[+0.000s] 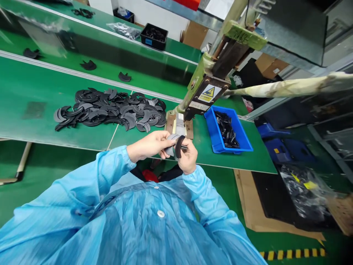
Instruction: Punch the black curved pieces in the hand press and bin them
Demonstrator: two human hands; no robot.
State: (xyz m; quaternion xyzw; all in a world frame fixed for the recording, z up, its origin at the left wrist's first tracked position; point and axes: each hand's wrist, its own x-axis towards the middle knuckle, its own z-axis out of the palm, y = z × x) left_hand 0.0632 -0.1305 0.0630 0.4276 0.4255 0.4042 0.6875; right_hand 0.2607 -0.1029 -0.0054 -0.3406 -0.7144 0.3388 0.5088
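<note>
My left hand (pixel 150 144) pinches a grey curved plastic piece (pixel 170 150) at the table's front edge. My right hand (pixel 188 157) has its fingers closed on a black curved plastic piece (pixel 179 145), and a small dark bar pokes out by its fingertips. Both pieces are close together, apparently touching; the fingers hide where they meet. Just beyond my hands stands a hand press (pixel 202 88), its metal base fixture (pixel 180 127) on the table. To the left lies a pile of similar curved black and grey pieces (pixel 110 108).
A blue bin (pixel 246 141) of small black parts stands right of the press. The press's long wrapped lever (pixel 289 87) reaches out to the right. Several curved pieces lie on the green conveyor (pixel 107 71) behind. A black bin (pixel 154 45) sits farther back. Cardboard (pixel 245 198) lies on the floor.
</note>
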